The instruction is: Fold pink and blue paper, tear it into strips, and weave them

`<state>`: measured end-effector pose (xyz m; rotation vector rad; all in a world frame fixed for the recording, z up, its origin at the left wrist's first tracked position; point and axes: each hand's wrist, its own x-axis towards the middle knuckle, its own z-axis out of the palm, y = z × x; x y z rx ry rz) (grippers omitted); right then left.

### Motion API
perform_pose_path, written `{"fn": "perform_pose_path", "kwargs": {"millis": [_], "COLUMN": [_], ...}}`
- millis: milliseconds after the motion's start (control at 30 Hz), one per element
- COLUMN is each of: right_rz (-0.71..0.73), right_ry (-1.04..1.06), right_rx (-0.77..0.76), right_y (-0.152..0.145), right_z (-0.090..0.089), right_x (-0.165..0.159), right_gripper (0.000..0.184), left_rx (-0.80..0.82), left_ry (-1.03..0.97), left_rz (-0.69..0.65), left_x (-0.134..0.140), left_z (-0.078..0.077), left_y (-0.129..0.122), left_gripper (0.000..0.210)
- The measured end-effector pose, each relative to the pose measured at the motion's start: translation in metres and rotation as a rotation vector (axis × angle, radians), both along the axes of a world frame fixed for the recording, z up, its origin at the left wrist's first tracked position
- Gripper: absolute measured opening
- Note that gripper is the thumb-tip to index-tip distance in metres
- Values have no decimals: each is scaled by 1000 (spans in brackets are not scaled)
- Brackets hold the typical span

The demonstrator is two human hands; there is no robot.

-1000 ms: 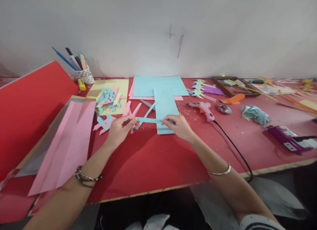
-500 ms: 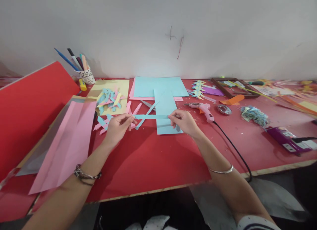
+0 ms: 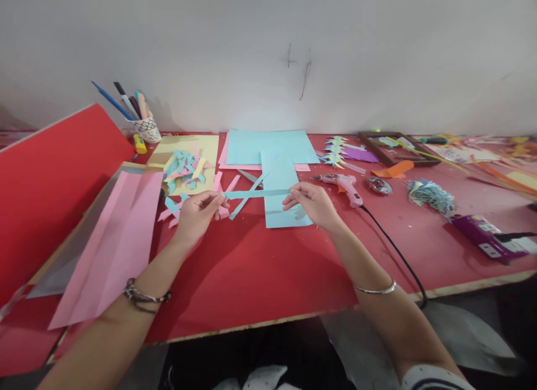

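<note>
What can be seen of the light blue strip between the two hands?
The strip is narrow, plain and apparently paper. It is held out nearly straight and roughly level, pinched between the fingers of the left hand and the right hand, which partly hide its ends. In the view, it passes across a wider blue sheet.

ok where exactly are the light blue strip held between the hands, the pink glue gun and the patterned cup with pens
Light blue strip [image 3: 257,193]: head view, middle of its length.
Pink glue gun [image 3: 344,182]: head view, on the body.
Patterned cup [image 3: 147,128]: head view, on the outer wall.
</note>
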<state>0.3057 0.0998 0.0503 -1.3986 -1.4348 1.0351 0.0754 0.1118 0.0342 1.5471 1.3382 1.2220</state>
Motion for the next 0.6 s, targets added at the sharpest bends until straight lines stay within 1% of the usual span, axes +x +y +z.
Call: {"fn": "perform_pose_path", "kwargs": {"millis": [200, 333, 433, 533, 600], "right_rz": [40, 48, 49, 19, -6], "right_ry": [-52, -179, -290, -412, -458], "right_rx": [44, 145, 191, 250, 303], "right_y": [0, -2, -4, -4, -4], "right_z": [-2, -2, -2, -3, -3], "right_x": [1, 3, 3, 3, 2], "right_gripper": [16, 18, 18, 21, 22], "left_rx": [-6, -7, -2, -1, 1], "left_ry": [-10, -9, -1, 5, 11], "left_rz": [18, 32, 41, 42, 48], "left_x": [1, 0, -1, -1, -1], "left_z": [2, 2, 0, -1, -1], "left_y": [0, 0, 0, 1, 1], "left_gripper": [17, 17, 17, 17, 17]}}
